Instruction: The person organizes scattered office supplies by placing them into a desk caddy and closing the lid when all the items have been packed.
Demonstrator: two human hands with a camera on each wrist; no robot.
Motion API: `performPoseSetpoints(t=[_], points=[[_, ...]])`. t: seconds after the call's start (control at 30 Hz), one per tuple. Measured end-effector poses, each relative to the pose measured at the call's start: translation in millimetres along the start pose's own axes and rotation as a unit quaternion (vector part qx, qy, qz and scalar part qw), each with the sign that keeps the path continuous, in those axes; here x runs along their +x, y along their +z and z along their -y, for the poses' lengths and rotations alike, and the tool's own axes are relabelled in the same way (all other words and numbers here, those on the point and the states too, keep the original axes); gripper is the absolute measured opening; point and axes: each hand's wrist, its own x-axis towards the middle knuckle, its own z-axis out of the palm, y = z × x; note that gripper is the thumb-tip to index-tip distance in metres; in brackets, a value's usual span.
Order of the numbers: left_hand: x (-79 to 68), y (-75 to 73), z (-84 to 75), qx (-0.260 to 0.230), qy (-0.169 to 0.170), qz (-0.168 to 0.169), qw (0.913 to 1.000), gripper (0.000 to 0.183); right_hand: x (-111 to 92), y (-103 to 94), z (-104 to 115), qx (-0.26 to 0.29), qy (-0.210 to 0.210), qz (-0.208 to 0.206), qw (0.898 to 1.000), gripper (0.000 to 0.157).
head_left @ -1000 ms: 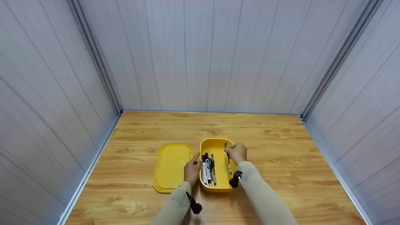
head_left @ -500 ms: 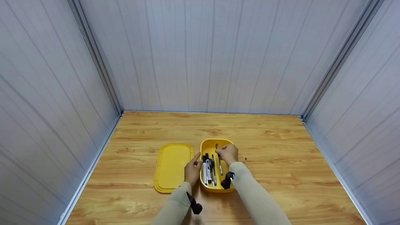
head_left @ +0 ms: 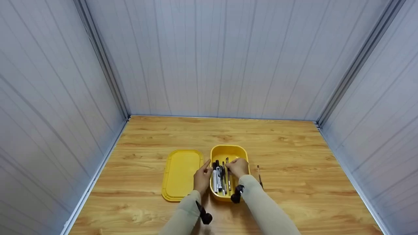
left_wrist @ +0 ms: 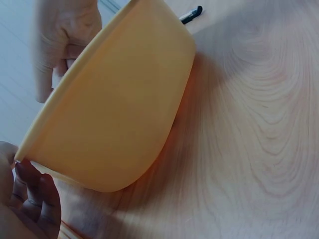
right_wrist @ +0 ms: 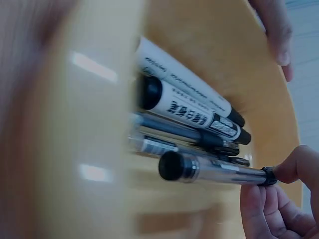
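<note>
Inside an open yellow plastic box (head_left: 228, 149), my right hand (head_left: 238, 167) pinches a clear-barrelled pen (right_wrist: 224, 172) by one black end. The pen lies lengthwise, right beside the other pens. My left hand (head_left: 202, 178) holds the box's left rim, with its index finger extended along the edge; the left wrist view shows its fingers (left_wrist: 37, 191) against the outer wall. Along the left side of the box lie two white markers (right_wrist: 187, 107) with black caps and two slimmer pens (right_wrist: 174, 127), roughly parallel.
A flat yellow lid (head_left: 183, 174) lies on the wooden table (head_left: 147, 140) left of the box. Another pen (head_left: 259, 176) rests on the table to the right, partly hidden by the right sleeve. Pale panel walls (head_left: 215, 65) enclose the table at the back and sides.
My right hand has carried the pen leftward across the box to beside the other pens. The pen on the table has come out from behind the right arm. My left hand stays on the rim.
</note>
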Motion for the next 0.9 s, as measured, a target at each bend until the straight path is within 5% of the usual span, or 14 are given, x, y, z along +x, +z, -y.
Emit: performPoseSetpoints(t=[0.2, 0.57, 0.9], points=[[-0.4, 0.9, 2.7, -0.001, -0.008, 0.007, 0.9999, 0.043, -2, 5.7, -5, -0.025, 0.004, -0.001, 1.000, 0.014], [-0.4, 0.1, 1.9, -0.004, -0.003, 0.003, 1.0000, 0.043, -6, 15.1, -9, 0.013, 0.036, 0.005, 0.999, 0.010], [-1.4, -1.0, 0.6, 0.001, 0.004, -0.002, 1.0000, 0.043, -7, 16.9, -15, 0.006, 0.015, 0.000, 1.000, 0.010]])
